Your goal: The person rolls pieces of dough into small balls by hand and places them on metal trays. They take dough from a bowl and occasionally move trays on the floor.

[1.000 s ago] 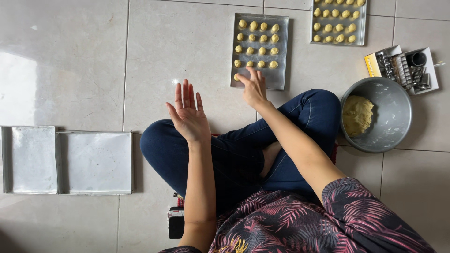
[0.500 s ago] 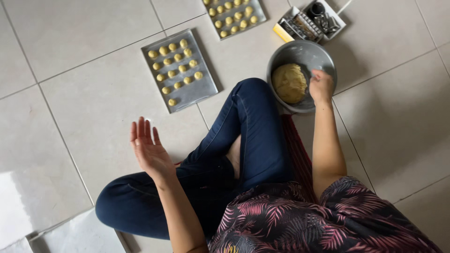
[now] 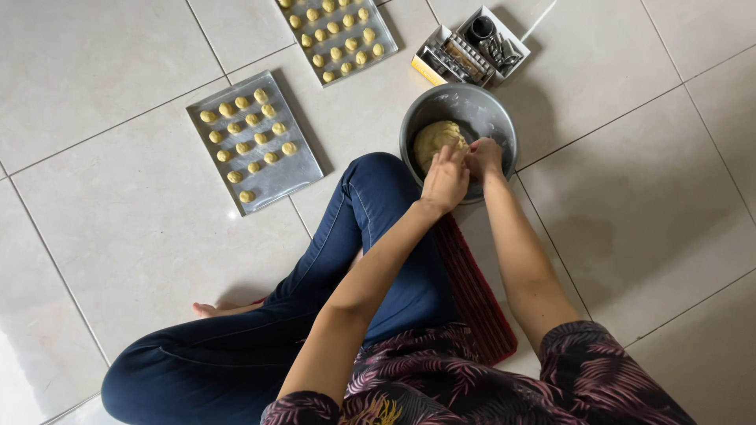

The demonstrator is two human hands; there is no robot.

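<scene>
I sit cross-legged on a tiled floor. A round metal bowl [image 3: 504, 118] stands by my right knee with a lump of yellow dough [image 3: 435, 138] inside. Both hands meet over the bowl's near side. My left hand [image 3: 445, 179] has its fingers stretched toward the dough and against my right hand [image 3: 484, 157], which is curled. Anything held between them is hidden. A metal baking tray [image 3: 295, 179] to the left carries rows of small dough balls [image 3: 248, 134].
A second tray [image 3: 368, 72] of dough balls lies at the top. A small white tray of metal tools [image 3: 472, 49] sits beyond the bowl. A red mat [image 3: 482, 311] lies under my right leg. Pale floor tiles surround everything.
My left hand has swung from open air at the left over to the bowl and joined my right hand. The view has shifted right, and the empty trays have left the frame.
</scene>
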